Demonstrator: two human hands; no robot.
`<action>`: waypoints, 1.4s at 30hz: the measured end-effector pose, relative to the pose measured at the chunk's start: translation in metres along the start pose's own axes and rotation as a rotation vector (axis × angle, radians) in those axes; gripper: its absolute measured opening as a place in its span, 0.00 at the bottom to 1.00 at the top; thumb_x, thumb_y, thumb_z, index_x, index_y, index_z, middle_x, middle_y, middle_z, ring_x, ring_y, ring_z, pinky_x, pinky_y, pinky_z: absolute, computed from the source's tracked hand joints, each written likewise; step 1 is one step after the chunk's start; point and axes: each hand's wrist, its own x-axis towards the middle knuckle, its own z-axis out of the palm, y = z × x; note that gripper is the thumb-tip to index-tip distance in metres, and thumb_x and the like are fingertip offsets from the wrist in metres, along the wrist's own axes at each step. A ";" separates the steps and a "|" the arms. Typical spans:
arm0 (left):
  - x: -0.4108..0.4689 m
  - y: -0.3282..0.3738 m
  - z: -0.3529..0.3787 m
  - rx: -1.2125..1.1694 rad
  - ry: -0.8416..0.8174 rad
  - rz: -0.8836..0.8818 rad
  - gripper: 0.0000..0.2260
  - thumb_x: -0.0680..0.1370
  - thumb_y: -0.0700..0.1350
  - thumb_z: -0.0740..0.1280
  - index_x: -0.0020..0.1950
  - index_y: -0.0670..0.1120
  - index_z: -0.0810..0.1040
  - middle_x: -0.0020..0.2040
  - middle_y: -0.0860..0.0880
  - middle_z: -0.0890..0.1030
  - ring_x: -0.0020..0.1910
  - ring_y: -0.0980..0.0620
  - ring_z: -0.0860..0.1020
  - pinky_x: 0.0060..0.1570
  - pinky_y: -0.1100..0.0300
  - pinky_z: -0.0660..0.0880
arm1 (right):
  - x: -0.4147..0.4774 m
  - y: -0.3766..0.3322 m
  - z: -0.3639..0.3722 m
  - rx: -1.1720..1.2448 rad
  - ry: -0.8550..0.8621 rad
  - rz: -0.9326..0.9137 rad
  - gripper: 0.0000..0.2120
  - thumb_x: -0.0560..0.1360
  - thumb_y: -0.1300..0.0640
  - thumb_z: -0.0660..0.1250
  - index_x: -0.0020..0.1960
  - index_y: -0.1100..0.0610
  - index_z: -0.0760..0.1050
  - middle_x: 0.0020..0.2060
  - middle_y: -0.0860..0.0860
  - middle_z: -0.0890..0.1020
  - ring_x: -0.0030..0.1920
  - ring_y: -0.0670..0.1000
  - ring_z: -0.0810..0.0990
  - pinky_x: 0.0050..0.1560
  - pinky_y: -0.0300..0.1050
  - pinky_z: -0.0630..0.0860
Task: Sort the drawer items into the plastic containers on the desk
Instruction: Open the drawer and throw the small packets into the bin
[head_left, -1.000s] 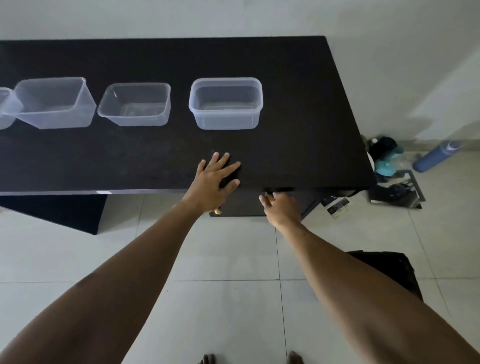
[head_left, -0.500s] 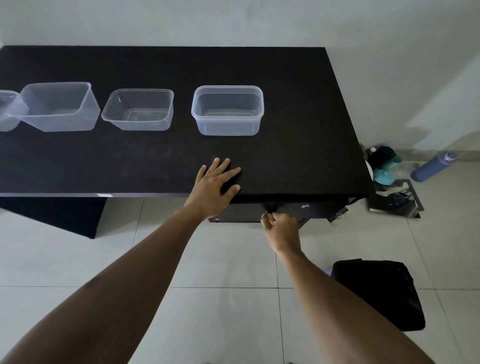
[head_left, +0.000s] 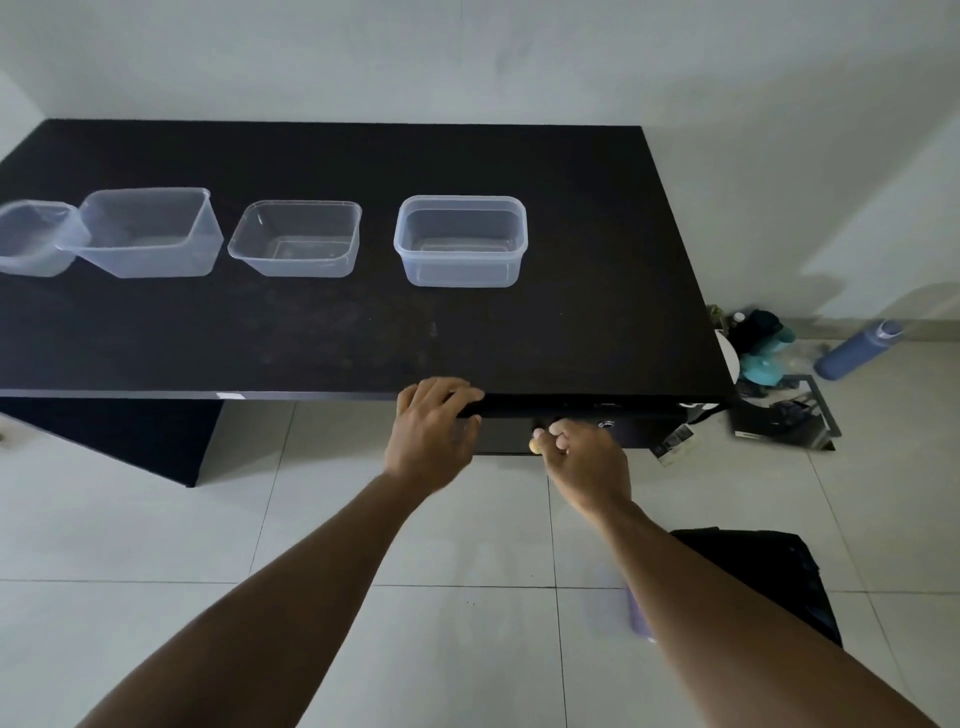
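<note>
Plastic containers (head_left: 296, 239), four of them, clear and empty, stand in a row across the desk (head_left: 311, 338), to the left of both hands. The left hand (head_left: 431, 436) grips the desk's front edge, fingers curled over it. Just to its right, the right hand (head_left: 582, 462) pinches the small pale knob (head_left: 535, 445) of the drawer (head_left: 506, 435). The drawer sits under the desk's right end, its contents hidden. The pull likely runs straight toward the person, and the right hand is placed for it.

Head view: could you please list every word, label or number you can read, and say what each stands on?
No text can be read.
On the front edge of the desk, a white sticker: too small to read.
Beside the drawer, a hanging tag: print blurred.
</note>
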 end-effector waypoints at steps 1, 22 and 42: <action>-0.005 0.003 0.000 0.009 0.031 0.012 0.12 0.73 0.42 0.73 0.56 0.47 0.83 0.54 0.50 0.82 0.55 0.47 0.79 0.56 0.51 0.71 | -0.001 0.000 -0.003 -0.011 0.077 -0.082 0.10 0.77 0.48 0.67 0.46 0.54 0.82 0.42 0.49 0.83 0.46 0.53 0.80 0.39 0.46 0.76; -0.015 0.015 0.029 0.116 -0.082 -0.203 0.17 0.75 0.46 0.73 0.61 0.40 0.80 0.57 0.42 0.80 0.59 0.40 0.77 0.61 0.45 0.74 | 0.010 0.027 -0.012 -0.424 0.288 -0.384 0.19 0.75 0.45 0.72 0.57 0.57 0.80 0.50 0.53 0.81 0.52 0.56 0.78 0.58 0.55 0.70; -0.012 0.007 0.018 0.140 -0.223 -0.149 0.25 0.78 0.54 0.68 0.72 0.44 0.72 0.66 0.47 0.74 0.67 0.46 0.69 0.70 0.52 0.65 | 0.007 0.028 -0.023 -0.533 0.247 -0.420 0.16 0.76 0.49 0.70 0.60 0.55 0.79 0.51 0.53 0.81 0.53 0.56 0.79 0.67 0.64 0.66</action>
